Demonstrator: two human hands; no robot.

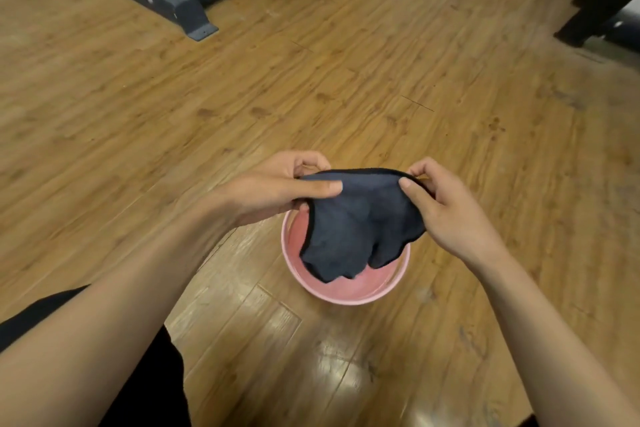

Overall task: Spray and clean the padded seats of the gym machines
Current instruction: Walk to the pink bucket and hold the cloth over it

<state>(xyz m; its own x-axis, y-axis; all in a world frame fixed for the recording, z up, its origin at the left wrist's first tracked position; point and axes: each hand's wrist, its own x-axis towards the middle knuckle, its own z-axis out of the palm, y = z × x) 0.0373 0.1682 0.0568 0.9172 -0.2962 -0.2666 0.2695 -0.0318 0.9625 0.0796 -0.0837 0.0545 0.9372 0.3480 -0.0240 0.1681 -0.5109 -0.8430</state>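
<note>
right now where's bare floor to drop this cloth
Bare wood floor lies left and right of the pink basin and ahead to the machine base. Crowded over the basin, where left hand and right hand hold the cloth.

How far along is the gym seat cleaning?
No cleaned seat shows; only a dark metal machine base. In hand: the left hand and right hand pinch a dark blue cloth by its edge above a round pink plastic basin on the floor. Left: spraying and wiping the seats.

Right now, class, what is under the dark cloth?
A pink basin stands on the wooden floor under the cloth, whose lower folds hang over it. The cloth hides most of the basin's inside, so any water cannot be seen.
</note>
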